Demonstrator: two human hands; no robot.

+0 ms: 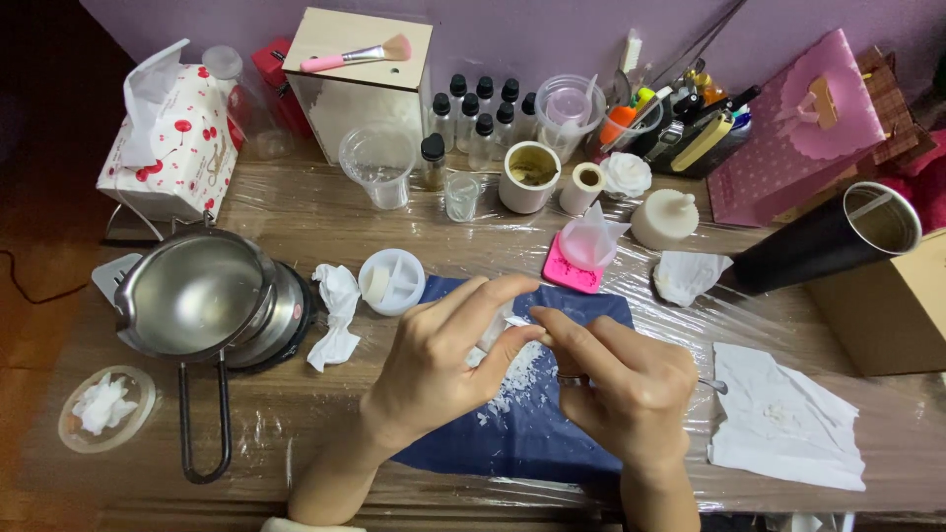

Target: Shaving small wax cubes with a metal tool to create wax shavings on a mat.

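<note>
My left hand (439,360) and my right hand (616,379) meet above a dark blue cloth (532,433) in the middle of the table. Both pinch a small translucent white piece (507,325) between fingertips and thumbs. White flakes (512,384) lie scattered on the cloth just under the hands. A ring sits on one finger of my right hand. What the piece is exactly I cannot tell; the fingers hide most of it.
A metal pot (192,296) with a long handle stands at left, crumpled tissue (335,315) and a white round dish (391,281) beside it. Cups, small bottles (478,113), a pink tray (572,268), a black tumbler (828,236) and white paper (783,419) surround the cloth. Plastic film covers the table.
</note>
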